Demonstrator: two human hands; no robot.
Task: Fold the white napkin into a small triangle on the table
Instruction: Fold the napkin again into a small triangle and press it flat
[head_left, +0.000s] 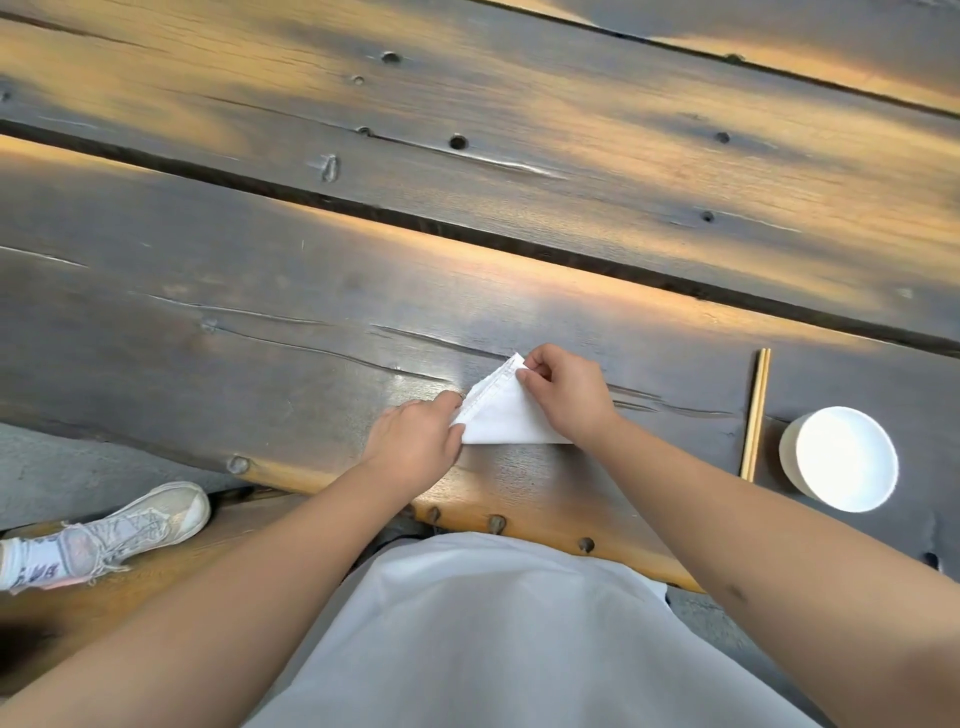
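- Head view: a white napkin (501, 421) lies just below the middle of the frame on a dark wooden table (260, 322), near the table's front edge.
- The napkin is already a small triangle, its long straight edge at the bottom and its point up toward the upper right; a stitched hem runs along the upper left side.
- The left hand (415, 441) sits at the napkin's lower left corner, fingers curled and closed on the cloth there (whether it pinches or only presses the corner down, I cannot tell).
- The right hand (563, 387) is at the top point of the triangle, thumb and fingers pinched together on the tip of the cloth.
- Both bare forearms reach in from the bottom of the frame, over a pale grey garment (493, 634) at the bottom centre.
- At the right of the frame a pair of wooden chopsticks (756, 413) lies nearly upright in the picture, well apart from the napkin.
- Just right of the chopsticks stands a white bowl (844, 457).
- At the lower left, below the table's edge, a pale sneaker (150, 519) with a white sock rests on a wooden bench (its far end is cut off by the frame).
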